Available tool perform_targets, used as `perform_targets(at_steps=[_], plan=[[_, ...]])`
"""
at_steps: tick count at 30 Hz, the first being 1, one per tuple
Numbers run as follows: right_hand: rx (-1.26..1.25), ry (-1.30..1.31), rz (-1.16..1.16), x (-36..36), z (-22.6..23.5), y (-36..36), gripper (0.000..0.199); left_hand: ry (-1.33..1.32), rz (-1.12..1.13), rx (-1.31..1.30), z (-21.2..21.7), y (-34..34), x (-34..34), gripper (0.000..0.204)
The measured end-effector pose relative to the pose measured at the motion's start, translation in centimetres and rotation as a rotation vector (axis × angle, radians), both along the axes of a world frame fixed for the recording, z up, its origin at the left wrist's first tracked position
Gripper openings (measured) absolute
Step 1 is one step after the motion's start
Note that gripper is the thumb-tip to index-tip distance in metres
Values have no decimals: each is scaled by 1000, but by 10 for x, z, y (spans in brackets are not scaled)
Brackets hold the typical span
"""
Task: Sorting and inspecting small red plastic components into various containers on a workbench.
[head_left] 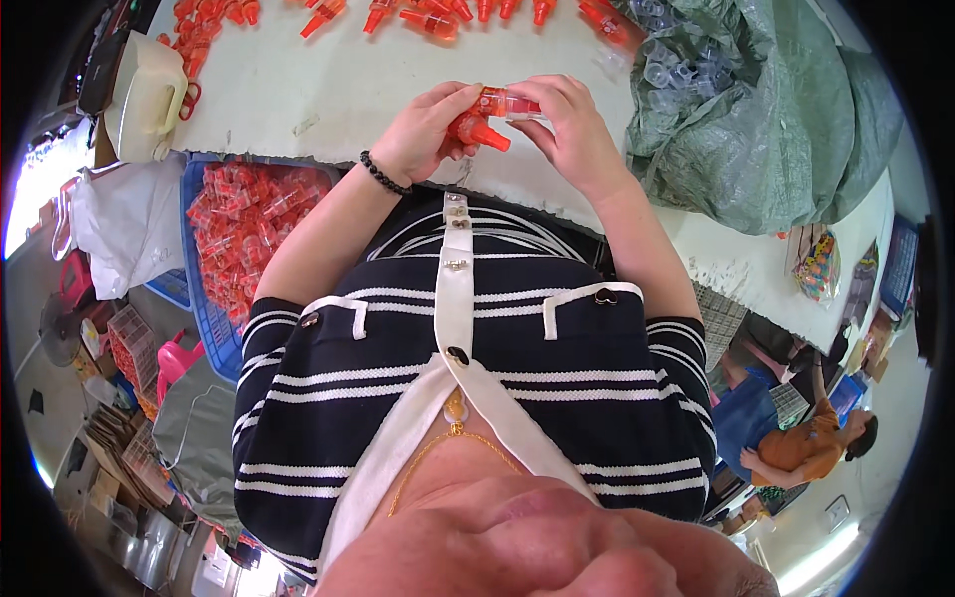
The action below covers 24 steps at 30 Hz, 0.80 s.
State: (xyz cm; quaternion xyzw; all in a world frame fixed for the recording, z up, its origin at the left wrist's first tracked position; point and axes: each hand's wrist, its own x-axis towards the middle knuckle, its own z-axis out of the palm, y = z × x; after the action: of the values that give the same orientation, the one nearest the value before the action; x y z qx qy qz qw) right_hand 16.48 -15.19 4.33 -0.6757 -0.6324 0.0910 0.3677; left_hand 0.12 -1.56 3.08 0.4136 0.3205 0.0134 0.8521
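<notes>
Above the near edge of the white table, my left hand (430,127) is closed around small orange-red plastic bottles (486,133). Two seem to be in it; one points its narrow nozzle toward lower right. The other lies sideways, and a clear cap (523,103) shows at its right end. Thumb and fingers of my right hand (569,127) pinch that clear cap. Part of each bottle is hidden by my fingers. Several similar orange bottles (430,24) lie along the far side of the table (328,95).
A green woven sack (766,139) with clear plastic caps (686,75) sits at the table's right. Left of me, a blue crate (191,224) holds many orange pieces. A cream jug (144,99) stands at the left corner. Another person (801,448) is at the far right.
</notes>
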Motion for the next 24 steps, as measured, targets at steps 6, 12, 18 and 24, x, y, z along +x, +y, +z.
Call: perform_targets(at_steps=[6, 12, 18, 24], plan=[[-116, 327, 4, -5, -2, -1, 33, 20, 8, 388, 4, -11, 2, 28], [-189, 1032, -47, -11, -22, -10, 27, -321, 31, 1182, -13, -14, -4, 25], [-265, 807, -40, 18, -20, -4, 37, -104, 77, 554, -21, -17, 0, 29], [-224, -654, -502, 90, -29, 24, 42, 6, 358, 275, -18, 6, -3, 35]])
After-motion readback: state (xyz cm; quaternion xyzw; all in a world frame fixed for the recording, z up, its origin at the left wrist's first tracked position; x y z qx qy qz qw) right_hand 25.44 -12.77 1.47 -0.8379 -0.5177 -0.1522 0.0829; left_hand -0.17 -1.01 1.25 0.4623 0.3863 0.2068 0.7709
